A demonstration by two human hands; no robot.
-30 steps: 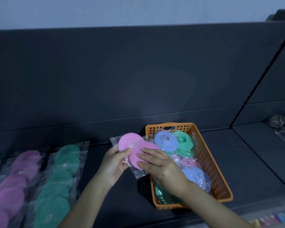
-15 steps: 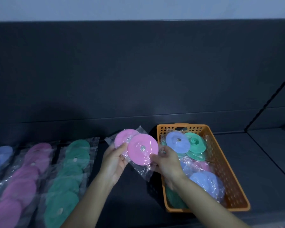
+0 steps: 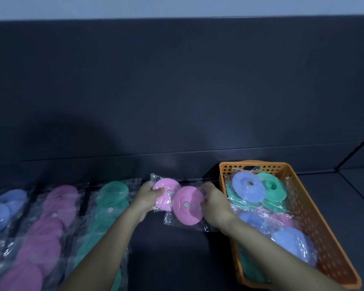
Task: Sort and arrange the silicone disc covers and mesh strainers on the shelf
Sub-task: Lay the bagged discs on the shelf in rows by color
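Hands — left point(image 3: 147, 198), right point(image 3: 215, 203) — each pinch one of two bagged pink discs point(image 3: 187, 204); three sorted rows lie left.

Two pink discs point(image 3: 178, 199) in clear wrap, each with a small silvery centre. Orange perforated basket point(image 3: 298, 198) holds a lilac-blue disc point(image 3: 248, 189), teal-green disc point(image 3: 274, 189), more blue, green and pink ones below, all in clear plastic. On the dark grey shelf point(image 3: 345, 196): blue row point(image 3: 0, 213), pink row point(image 3: 48, 232), green row point(image 3: 105, 213). Back panel dark charcoal, pale wall strip above.
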